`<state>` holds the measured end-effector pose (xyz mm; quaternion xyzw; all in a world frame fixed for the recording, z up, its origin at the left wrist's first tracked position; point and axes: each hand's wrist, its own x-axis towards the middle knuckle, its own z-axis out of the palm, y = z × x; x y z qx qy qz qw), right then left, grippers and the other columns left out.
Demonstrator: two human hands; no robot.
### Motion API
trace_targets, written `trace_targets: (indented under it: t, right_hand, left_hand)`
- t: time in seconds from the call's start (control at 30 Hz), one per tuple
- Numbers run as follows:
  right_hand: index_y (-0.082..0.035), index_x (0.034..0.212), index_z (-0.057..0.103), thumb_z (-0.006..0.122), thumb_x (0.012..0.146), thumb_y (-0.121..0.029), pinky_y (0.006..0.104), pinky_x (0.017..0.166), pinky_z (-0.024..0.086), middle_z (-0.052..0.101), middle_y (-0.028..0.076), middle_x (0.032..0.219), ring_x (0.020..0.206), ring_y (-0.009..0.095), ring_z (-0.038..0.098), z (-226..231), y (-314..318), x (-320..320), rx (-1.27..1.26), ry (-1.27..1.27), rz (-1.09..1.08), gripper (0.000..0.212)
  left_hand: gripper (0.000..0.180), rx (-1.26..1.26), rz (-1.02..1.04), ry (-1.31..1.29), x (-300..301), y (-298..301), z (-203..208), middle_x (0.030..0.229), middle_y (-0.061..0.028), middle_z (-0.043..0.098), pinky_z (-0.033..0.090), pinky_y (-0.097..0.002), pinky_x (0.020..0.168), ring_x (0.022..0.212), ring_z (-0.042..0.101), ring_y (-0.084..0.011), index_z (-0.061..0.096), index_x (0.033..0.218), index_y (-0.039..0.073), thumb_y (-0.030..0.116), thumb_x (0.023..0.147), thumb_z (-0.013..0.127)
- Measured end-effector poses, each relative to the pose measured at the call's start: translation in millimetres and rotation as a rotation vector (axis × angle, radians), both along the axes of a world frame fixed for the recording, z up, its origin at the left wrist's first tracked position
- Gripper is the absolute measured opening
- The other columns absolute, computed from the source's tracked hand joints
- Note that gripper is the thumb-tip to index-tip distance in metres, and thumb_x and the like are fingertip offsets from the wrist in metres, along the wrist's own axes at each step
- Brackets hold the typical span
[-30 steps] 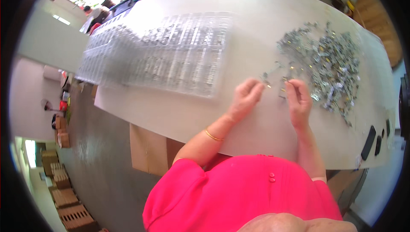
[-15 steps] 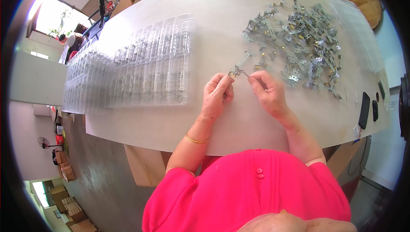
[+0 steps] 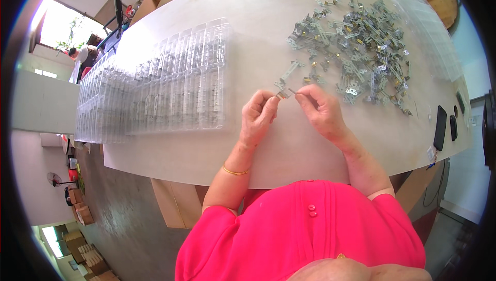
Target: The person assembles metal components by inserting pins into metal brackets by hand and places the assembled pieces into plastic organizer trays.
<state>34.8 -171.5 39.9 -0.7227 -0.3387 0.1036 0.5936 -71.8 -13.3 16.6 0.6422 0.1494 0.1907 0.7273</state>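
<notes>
Above the near middle of the table, my left hand is closed in a pinch on a small metal bracket with a brass-coloured part. Facing it, my right hand pinches a thin dark rod, whose tip points at the bracket; whether they touch I cannot tell. Just beyond the fingers, a longer flat metal strip extends away; I cannot tell whether it joins the held bracket. A loose heap of metal brackets, some with brass-coloured bits, spreads over the far right.
Clear plastic compartment trays filled with metal parts stand on the left of the table. Another clear tray lies at the right edge, with a black phone nearer me. Another person is near the window.
My left fingers have shifted and the bracket sits at a different angle in them. The rod in my right hand now lies flatter, its tip nearer the bracket.
</notes>
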Motion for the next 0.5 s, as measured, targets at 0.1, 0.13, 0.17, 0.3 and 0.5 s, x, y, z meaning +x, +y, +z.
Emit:
trace_targets:
  t: [0.1, 0.13, 0.17, 0.3, 0.5]
  right_hand:
    - [-0.002, 0.099, 0.062, 0.063, 0.095, -0.008, 0.0246, 0.052, 0.038, 0.057, 0.0, 0.068, 0.059, 0.005, 0.046, 1.4, -0.3, 1.0, -0.021, 0.052, 0.042, 0.007]
    - [-0.002, 0.103, 0.061, 0.061, 0.097, -0.008, 0.024, 0.054, 0.04, 0.058, 0.0, 0.07, 0.062, 0.005, 0.049, 0.8, -0.2, 1.6, -0.005, 0.136, 0.064, 0.009]
    - [-0.002, 0.107, 0.061, 0.058, 0.098, -0.009, 0.0233, 0.057, 0.042, 0.058, 0.001, 0.073, 0.065, 0.005, 0.051, 0.6, -0.8, 2.3, 0.012, 0.22, 0.086, 0.011]
    - [-0.003, 0.113, 0.06, 0.053, 0.101, -0.011, 0.0231, 0.061, 0.046, 0.059, 0.0, 0.077, 0.069, 0.006, 0.055, 9.8, -3.8, 4.5, -0.029, 0.373, 0.158, 0.016]
    - [-0.002, 0.109, 0.064, 0.055, 0.1, -0.018, 0.0255, 0.066, 0.049, 0.064, 0.002, 0.085, 0.073, 0.009, 0.059, 8.8, -8.1, 15.5, 0.039, 0.586, 0.281, 0.02]
  left_hand:
    - [0.016, 0.133, -0.033, -0.023, -1.2, -1.7, -2.1, 0.068, 0.0025, 0.051, 0.033, -0.0195, 0.051, 0.057, 0.043, -0.0045, 0.061, 0.097, 0.0, 0.014, 0.101, 0.057]
    - [0.015, 0.106, -0.021, -0.027, -1.4, -1.9, -2.6, 0.068, 0.0027, 0.051, 0.033, -0.0193, 0.051, 0.057, 0.043, -0.0044, 0.061, 0.098, 0.0, 0.014, 0.101, 0.057]
    - [0.015, 0.079, -0.009, -0.032, -1.4, -2.1, -2.8, 0.069, 0.0029, 0.051, 0.033, -0.0192, 0.051, 0.057, 0.043, -0.0043, 0.061, 0.098, 0.0, 0.014, 0.101, 0.057]
    - [0.014, 0.153, -0.03, 0.0, -2.7, 0.9, -2.3, 0.069, 0.0027, 0.051, 0.033, -0.0189, 0.051, 0.058, 0.043, -0.0041, 0.061, 0.098, 0.0, 0.013, 0.101, 0.057]
    - [0.014, 0.176, -0.086, -0.003, -6.2, 1.4, 1.2, 0.069, 0.0028, 0.053, 0.035, -0.0191, 0.051, 0.058, 0.044, -0.0039, 0.061, 0.096, 0.0, 0.014, 0.1, 0.059]
